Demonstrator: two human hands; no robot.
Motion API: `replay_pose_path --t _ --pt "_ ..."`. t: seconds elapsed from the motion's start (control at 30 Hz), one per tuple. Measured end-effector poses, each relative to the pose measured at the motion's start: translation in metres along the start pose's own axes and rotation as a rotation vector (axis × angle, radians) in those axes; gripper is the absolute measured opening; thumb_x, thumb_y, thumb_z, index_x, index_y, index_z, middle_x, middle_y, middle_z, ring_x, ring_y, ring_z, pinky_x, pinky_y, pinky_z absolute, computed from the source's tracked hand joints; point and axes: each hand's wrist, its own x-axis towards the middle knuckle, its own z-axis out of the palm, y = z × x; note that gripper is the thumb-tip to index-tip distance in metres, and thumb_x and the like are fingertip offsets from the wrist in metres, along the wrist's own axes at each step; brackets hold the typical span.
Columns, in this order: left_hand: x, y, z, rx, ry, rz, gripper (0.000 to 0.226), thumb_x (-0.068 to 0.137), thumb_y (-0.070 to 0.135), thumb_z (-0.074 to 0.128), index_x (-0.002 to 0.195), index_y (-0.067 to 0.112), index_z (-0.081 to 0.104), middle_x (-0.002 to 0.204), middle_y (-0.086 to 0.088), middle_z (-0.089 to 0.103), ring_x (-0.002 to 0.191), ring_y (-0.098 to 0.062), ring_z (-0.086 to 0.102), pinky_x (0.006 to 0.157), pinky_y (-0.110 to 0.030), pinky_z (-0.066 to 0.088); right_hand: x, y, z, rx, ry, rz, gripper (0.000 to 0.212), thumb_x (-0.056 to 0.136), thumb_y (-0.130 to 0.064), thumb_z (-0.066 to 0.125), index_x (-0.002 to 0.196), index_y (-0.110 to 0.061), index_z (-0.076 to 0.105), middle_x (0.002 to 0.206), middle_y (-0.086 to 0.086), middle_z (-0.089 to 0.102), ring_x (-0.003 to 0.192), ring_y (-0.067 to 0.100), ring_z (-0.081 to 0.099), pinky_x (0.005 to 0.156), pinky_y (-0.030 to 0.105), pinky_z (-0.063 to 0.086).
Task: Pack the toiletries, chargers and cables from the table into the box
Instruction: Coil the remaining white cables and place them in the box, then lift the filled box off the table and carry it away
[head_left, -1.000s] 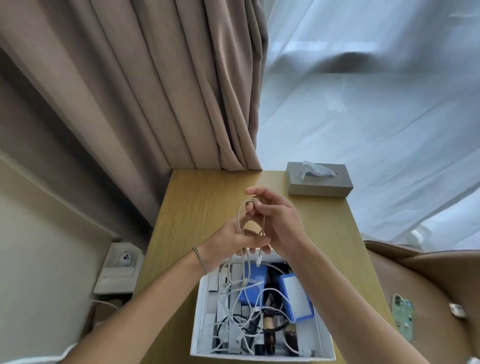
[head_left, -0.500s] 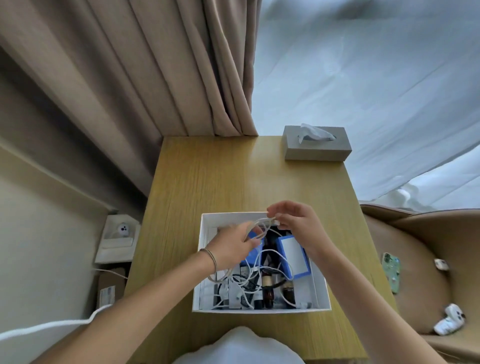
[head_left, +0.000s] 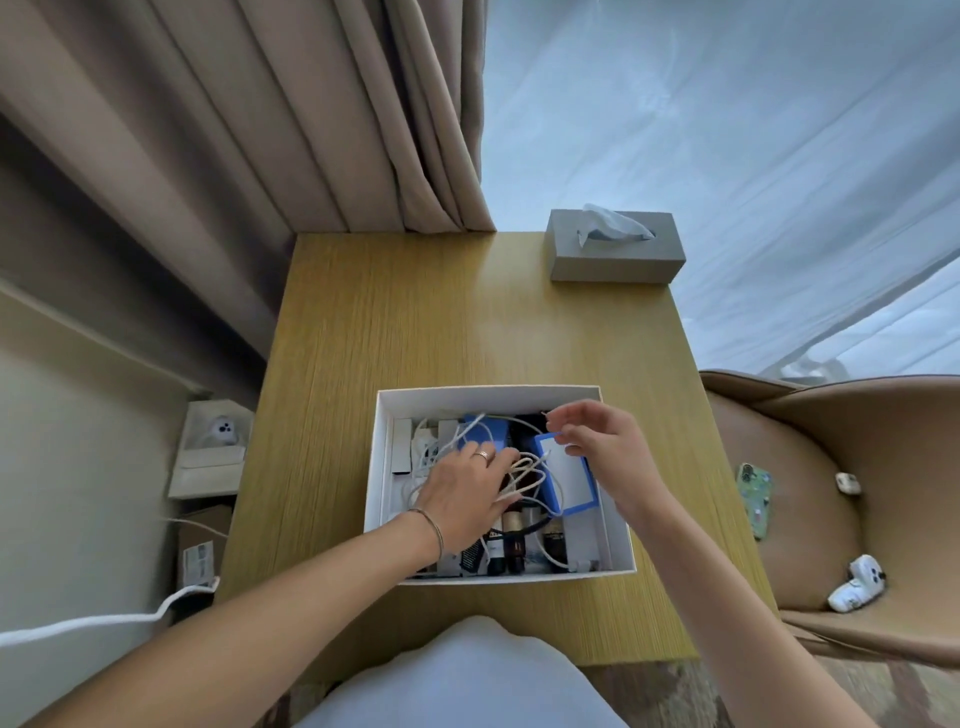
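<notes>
A white open box (head_left: 488, 392) sits on the wooden table (head_left: 415, 322), filled with tangled white cables, white chargers, dark bottles (head_left: 511, 540) and a blue-edged white pack (head_left: 569, 480). My left hand (head_left: 462, 493) reaches palm-down into the box, its fingers closed over a coiled white cable (head_left: 527, 475) that rests on top of the contents. Just above the box's right side hovers my right hand (head_left: 602, 447), fingers loosely apart and holding nothing.
A grey tissue box (head_left: 613, 254) stands at the table's far right corner. On the right, a tan chair (head_left: 831, 441) holds a phone (head_left: 753, 499) and small white items. Curtains hang behind the table, and a paper bag (head_left: 208, 457) stands on the floor to the left.
Both hands came down from above the table into the box with the coiled cable. My right hand let go of the coil and lifted off; the left still presses it in.
</notes>
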Motion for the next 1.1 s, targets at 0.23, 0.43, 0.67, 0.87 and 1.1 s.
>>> replay_pose_path --t 0.23,0.43,0.67,0.87,1.1 --pt "-0.006 -0.005 0.006 0.006 -0.076 0.031 0.066 0.090 0.064 0.047 0.141 0.022 0.044 0.115 -0.002 0.052 0.103 -0.022 0.047 0.088 -0.036 0.042 -0.005 0.011 0.002 -0.046 -0.004 -0.008 0.030 0.090 0.005 0.054 0.094 -0.015 0.076 0.095 0.003 0.077 0.083 0.013 0.067 0.077 0.028 0.052" --pt "-0.015 -0.009 -0.026 -0.206 -0.143 0.019 0.087 0.083 0.074 0.047 0.153 0.025 0.031 0.138 0.003 0.048 0.130 -0.015 0.039 0.113 -0.034 0.034 -0.007 0.013 0.008 -0.114 0.006 -0.066 0.032 0.090 0.004 0.055 0.092 -0.021 0.075 0.090 -0.007 0.075 0.085 0.005 0.069 0.078 0.021 0.050" --pt "-0.041 -0.031 -0.063 -0.295 0.178 -0.167 0.037 0.094 0.030 0.057 0.130 0.021 0.057 0.120 0.006 0.059 0.105 -0.012 0.056 0.090 -0.025 0.049 -0.012 0.018 -0.003 -0.351 0.107 -0.239 0.023 0.095 -0.024 0.065 0.071 -0.026 0.063 0.057 -0.008 0.058 0.050 0.009 0.047 0.051 0.028 0.039" --pt "-0.077 -0.071 -0.071 -0.203 0.298 -0.603 0.026 0.087 0.024 0.068 0.079 0.021 0.044 0.074 0.008 0.042 0.054 -0.007 0.037 0.045 -0.020 0.027 -0.020 0.042 -0.032 -0.690 0.311 -0.266 0.046 0.090 -0.029 0.071 0.058 -0.015 0.042 0.047 -0.007 0.040 0.044 0.008 0.031 0.044 0.027 0.027" --pt "-0.094 -0.078 -0.051 -0.403 0.165 -0.792 0.052 0.095 0.054 0.046 0.057 0.018 0.043 0.045 0.008 0.033 0.039 -0.009 0.028 0.044 -0.020 0.024 -0.023 0.068 -0.042 -0.768 0.279 -0.151 0.046 0.090 -0.035 0.070 0.059 -0.015 0.043 0.047 -0.008 0.039 0.044 0.009 0.031 0.044 0.027 0.026"
